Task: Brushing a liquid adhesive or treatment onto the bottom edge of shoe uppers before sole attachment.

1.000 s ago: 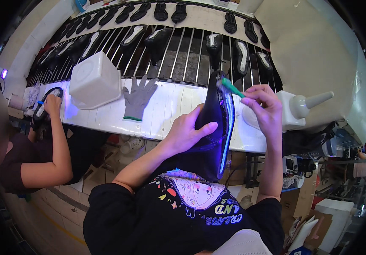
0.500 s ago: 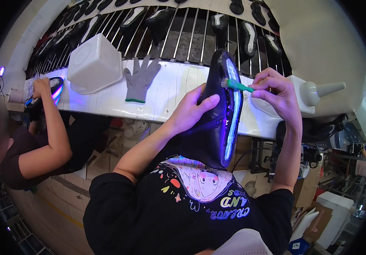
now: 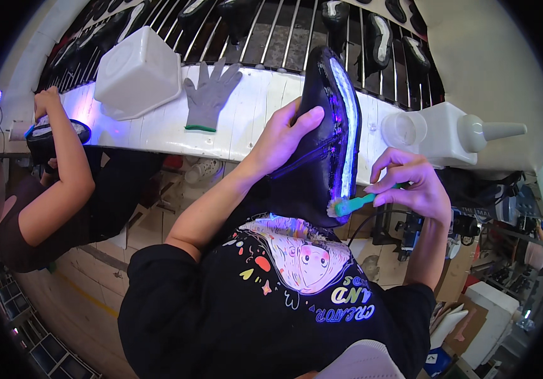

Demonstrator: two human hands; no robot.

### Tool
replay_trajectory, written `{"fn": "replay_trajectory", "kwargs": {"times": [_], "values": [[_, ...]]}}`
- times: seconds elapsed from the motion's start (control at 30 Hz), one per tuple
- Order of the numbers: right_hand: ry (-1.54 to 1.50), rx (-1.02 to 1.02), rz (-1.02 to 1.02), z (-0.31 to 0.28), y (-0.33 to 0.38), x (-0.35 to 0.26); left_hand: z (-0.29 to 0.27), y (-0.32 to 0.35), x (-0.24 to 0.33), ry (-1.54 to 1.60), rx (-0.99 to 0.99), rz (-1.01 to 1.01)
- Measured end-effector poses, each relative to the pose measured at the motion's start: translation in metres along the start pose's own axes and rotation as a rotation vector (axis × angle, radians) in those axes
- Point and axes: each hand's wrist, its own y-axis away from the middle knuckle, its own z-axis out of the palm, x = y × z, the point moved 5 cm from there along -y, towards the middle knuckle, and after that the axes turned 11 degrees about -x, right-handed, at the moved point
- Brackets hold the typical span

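Black shoe upper (image 3: 322, 145), long and narrow, frame centre: held upright off the white plank surface (image 3: 158, 129), its pale glowing underside edge turned rightward so the brush can reach it. Left hand (image 3: 284, 136): grip closed around the shoe's side, thumb on top, steadying it. Right hand (image 3: 410, 186), right of centre: fingers pinched shut on a green-handled small brush (image 3: 353, 203), bristles touching the shoe's lower end. On the surface, upper left: overturned white plastic tub (image 3: 137, 72) and flat grey knit glove (image 3: 211, 95), set aside. Upper right: white squeeze bottle with nozzle (image 3: 467, 132), near the brush hand. Far left: a co-worker's arm (image 3: 63, 177) holding another dark shoe (image 3: 50, 136).
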Motion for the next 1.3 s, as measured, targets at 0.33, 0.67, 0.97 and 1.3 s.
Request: {"fn": "replay_trajectory", "kwargs": {"times": [0.33,0.67,0.97,1.3], "values": [[0.129,0.324,-0.006,-0.023,-0.009,0.005,-0.009,-0.009,-0.013,0.087,0.02,-0.089],[0.062,0.025,-0.01,-0.012,-0.012,-0.002,-0.008,-0.013,-0.042,0.294,-0.056,-0.333],[0.065,-0.07,-0.052,-0.013,-0.027,-0.006,0.019,0.005,-0.081,0.398,-0.253,-0.683],[0.056,-0.07,-0.076,-0.019,-0.046,-0.001,0.039,0.045,-0.101,0.587,-0.715,-0.794]]}}
